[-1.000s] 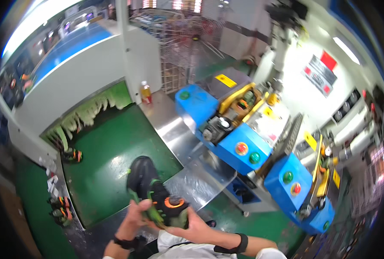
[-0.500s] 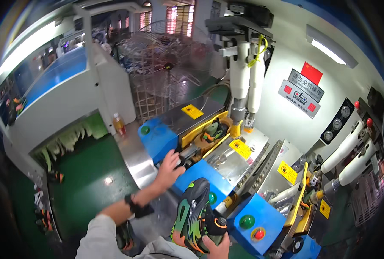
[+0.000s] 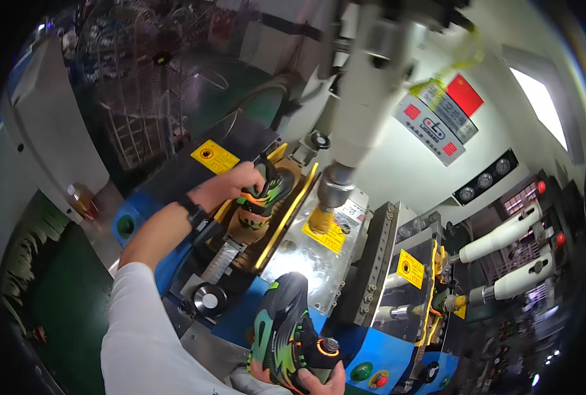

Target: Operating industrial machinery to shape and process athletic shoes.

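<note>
My left hand [image 3: 237, 181] reaches into the machine's near station, its fingers closed on the collar of a black, green and orange sneaker [image 3: 274, 192]. That sneaker sits between two yellow side plates [image 3: 286, 217]. My right hand [image 3: 324, 382], at the lower edge, grips a second sneaker [image 3: 278, 332] of the same colours by its heel end, toe pointing up and away. A dark plug with an orange ring [image 3: 329, 346], probably the top of a last, stands out of this shoe's opening. The fingers under the right sneaker are partly hidden.
A thick white press arm [image 3: 365, 99] with a yellow tip hangs beside the near station. Blue housings carry a green button [image 3: 361, 371] and a red button [image 3: 381, 380]. A second station [image 3: 434, 296] with white cylinders lies to the right. A bottle [image 3: 82, 201] stands at left.
My left hand has moved forward from above the blue housing and taken hold of the sneaker in the station. The view has shifted closer. My right hand still holds its sneaker.
</note>
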